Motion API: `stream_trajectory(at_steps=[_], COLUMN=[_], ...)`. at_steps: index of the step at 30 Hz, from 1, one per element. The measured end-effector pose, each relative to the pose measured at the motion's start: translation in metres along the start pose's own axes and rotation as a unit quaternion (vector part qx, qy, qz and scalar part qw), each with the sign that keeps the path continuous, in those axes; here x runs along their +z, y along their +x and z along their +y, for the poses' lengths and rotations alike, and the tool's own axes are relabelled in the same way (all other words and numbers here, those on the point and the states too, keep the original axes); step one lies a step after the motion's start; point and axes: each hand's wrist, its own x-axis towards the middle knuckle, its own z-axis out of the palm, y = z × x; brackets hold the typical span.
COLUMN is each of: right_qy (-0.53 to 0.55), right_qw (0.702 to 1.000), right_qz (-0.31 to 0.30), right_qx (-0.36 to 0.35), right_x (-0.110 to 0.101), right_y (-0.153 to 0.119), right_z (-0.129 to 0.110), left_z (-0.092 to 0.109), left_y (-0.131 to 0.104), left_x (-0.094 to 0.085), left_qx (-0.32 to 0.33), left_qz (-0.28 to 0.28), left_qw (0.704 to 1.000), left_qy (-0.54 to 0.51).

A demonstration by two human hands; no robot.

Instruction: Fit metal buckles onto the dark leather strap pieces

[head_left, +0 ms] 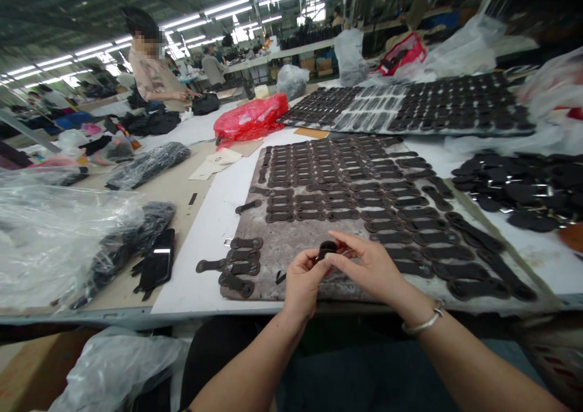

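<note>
Both my hands meet over the near part of a grey board (pixel 296 248). Between their fingertips is a dark strap piece (pixel 327 249), bent over with its rounded ends upward. My left hand (pixel 306 278) pinches it from the left, thumb in front. My right hand (pixel 367 263) grips it from the right, with a metal bangle on the wrist. Rows of similar dark strap pieces (pixel 344 214) with rounded ends lie flat on the board. A small stack of them (pixel 243 257) sits at its left side, beside a metal buckle (pixel 228 242). Whether the held piece carries a buckle is hidden.
A pile of black pieces with metal rings (pixel 523 187) lies at right. Behind stands a second filled board (pixel 410 108), beside a red plastic bag (pixel 250 117). At left are a phone (pixel 157 257) and clear plastic wrapping (pixel 59 236). A co-worker (pixel 152 65) stands farther back.
</note>
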Motion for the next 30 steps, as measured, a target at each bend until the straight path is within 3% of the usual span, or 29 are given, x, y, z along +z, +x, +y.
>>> stream_trajectory(at_steps=[5,11,17,20,24,30], right_qy=[-0.007,0.045,0.059,0.064,0.067,0.03], right_qw=[1.0,0.997,0.995,0.995,0.996,0.999], right_qz=[0.014,0.041,0.048,0.051,0.04,0.014], right_qx=[-0.004,0.045,0.058,0.056,0.036,-0.017], right_x=[0.006,0.0,-0.003,-0.004,-0.006,-0.008], right_y=[0.0,0.004,0.005,0.005,0.004,0.003], right_z=[-0.004,0.004,0.007,0.006,0.004,-0.006], left_z=[0.001,0.005,-0.001,-0.002,0.0,0.004], left_y=[0.001,-0.004,-0.008,-0.008,-0.004,-0.001], left_x=[0.0,0.001,0.0,-0.001,-0.004,-0.002], left_qx=[-0.02,-0.083,-0.113,-0.085,0.0,0.015], left_qz=[-0.012,-0.088,-0.068,-0.062,-0.057,-0.073], left_qw=[1.0,0.993,0.991,0.994,0.993,0.992], left_qy=[0.014,-0.006,0.011,0.04,0.1,0.101])
